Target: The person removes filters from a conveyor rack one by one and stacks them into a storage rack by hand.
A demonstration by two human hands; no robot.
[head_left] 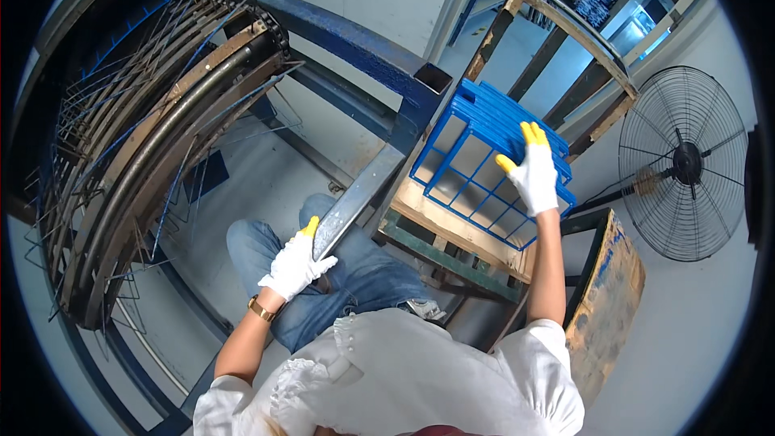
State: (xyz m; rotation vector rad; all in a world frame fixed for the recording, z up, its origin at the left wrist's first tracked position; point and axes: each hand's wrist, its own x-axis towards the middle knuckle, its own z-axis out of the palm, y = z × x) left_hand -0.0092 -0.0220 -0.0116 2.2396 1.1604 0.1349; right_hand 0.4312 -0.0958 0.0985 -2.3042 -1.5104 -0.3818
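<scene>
Both my hands wear white gloves with yellow fingertips. On the right, a stack of blue coated wire racks (pixel 494 121) stands on a wooden board. My right hand (pixel 536 179) lies over the top of that stack, fingers stretched out and thumb apart. Lower and to the left, my left hand (pixel 292 266) is above my knee, beside the near end of a grey metal bar (pixel 361 194). Its thumb and fingers are spread, the fingertips at the bar's edge; whether they press on it is unclear.
At left stands a large curved frame (pixel 182 105) hung with many thin wire hooks. A thick blue beam (pixel 339 28) runs from it toward the racks. A black caged fan (pixel 686 163) is at far right, near a worn wooden panel (pixel 607 299). Behind the racks rises a rusty frame (pixel 577 20).
</scene>
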